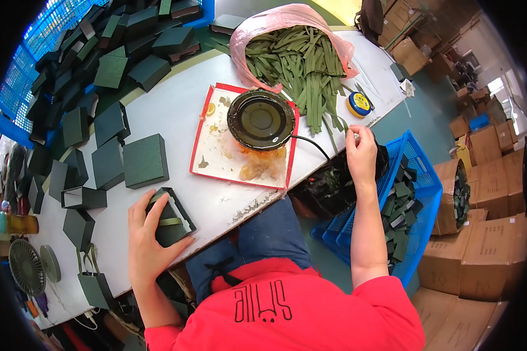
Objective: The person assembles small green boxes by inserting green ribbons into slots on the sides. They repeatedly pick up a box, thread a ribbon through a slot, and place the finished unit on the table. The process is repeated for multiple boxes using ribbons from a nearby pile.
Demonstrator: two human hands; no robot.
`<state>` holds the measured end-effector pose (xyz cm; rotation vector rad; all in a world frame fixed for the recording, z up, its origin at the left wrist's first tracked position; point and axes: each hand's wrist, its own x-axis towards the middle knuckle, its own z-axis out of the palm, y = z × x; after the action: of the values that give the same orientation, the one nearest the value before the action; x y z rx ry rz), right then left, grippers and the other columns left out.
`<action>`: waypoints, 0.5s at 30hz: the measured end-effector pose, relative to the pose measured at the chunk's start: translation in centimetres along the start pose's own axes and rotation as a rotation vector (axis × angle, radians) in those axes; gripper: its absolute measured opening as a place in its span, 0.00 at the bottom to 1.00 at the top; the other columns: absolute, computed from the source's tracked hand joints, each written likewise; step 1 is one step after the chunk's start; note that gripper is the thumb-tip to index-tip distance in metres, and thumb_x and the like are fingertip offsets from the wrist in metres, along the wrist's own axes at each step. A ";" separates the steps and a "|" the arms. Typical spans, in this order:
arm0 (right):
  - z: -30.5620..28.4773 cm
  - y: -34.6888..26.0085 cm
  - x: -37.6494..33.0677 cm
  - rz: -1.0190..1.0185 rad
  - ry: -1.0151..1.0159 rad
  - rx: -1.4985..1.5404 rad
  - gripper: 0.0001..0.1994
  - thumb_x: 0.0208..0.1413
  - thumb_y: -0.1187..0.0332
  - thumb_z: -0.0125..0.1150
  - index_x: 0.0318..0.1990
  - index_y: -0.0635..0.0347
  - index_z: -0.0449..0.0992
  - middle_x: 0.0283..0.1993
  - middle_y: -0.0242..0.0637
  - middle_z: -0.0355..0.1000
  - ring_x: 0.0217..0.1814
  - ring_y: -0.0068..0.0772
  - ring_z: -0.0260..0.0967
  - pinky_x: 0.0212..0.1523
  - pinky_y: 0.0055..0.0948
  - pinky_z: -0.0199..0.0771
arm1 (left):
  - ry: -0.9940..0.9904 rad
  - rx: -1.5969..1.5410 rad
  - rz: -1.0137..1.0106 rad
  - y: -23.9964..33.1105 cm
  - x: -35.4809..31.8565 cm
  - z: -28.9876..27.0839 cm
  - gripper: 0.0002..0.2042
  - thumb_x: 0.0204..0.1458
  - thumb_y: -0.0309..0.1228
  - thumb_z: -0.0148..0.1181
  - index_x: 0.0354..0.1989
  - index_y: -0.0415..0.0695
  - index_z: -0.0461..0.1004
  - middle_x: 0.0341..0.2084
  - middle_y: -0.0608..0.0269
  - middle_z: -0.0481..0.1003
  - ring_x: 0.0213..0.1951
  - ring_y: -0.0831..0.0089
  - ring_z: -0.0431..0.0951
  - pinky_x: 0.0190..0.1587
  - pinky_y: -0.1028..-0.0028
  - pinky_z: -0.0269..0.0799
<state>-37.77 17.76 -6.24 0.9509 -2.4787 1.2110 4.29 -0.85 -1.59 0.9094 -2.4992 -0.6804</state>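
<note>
My left hand [148, 240] grips a small dark green box [171, 235] near the table's front edge, thumb on its near side and fingers over the far side. The box lies open toward me, with a pale inner edge and a green ribbon strip [170, 222] across it. My right hand [362, 153] is raised at the table's right edge, its thumb and fingertips pinched at the end of a green ribbon [337, 123]. This ribbon trails from a pile of cut ribbons [301, 61] in a pink plastic bag [255, 29]. Between my hands stands a round black pot [261, 119] of dark liquid.
The pot, with a black cord [313, 143], sits on a stained red-rimmed tray [202, 158]. A blue-and-yellow tin [359, 104] is beside the bag. Several green boxes [146, 161] cover the table's left. Blue crates [430, 202] stand at right and far left; a fan [27, 267] at left.
</note>
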 end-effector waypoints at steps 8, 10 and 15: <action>-0.3 -0.2 0.4 0.416 -0.214 0.690 0.07 0.63 0.73 0.58 0.45 0.63 0.77 0.37 0.35 0.78 0.21 0.12 0.59 0.21 0.16 0.59 | -0.015 0.005 -0.028 -0.1 -0.3 0.2 0.43 0.24 0.26 0.76 0.59 0.43 0.71 0.61 0.52 0.65 0.61 0.51 0.66 0.61 0.59 0.66; -0.6 -1.5 -0.1 0.503 -0.260 0.842 0.08 0.62 0.73 0.58 0.47 0.65 0.76 0.37 0.36 0.78 0.20 0.12 0.58 0.21 0.15 0.58 | -0.011 0.003 -0.027 -0.1 -0.3 0.2 0.43 0.24 0.28 0.77 0.59 0.43 0.71 0.61 0.51 0.66 0.61 0.51 0.66 0.61 0.60 0.66; -1.9 -3.6 -2.7 0.596 -0.361 1.105 0.09 0.61 0.76 0.56 0.47 0.67 0.77 0.41 0.40 0.78 0.20 0.11 0.55 0.20 0.14 0.55 | -0.137 -0.466 0.052 -0.1 -0.2 0.6 0.52 0.24 0.39 0.82 0.64 0.37 0.65 0.61 0.48 0.66 0.62 0.54 0.67 0.63 0.61 0.62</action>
<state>-33.58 18.84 -4.06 0.6081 -2.2984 2.9936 4.17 -0.65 -2.15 0.6393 -2.3104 -1.2735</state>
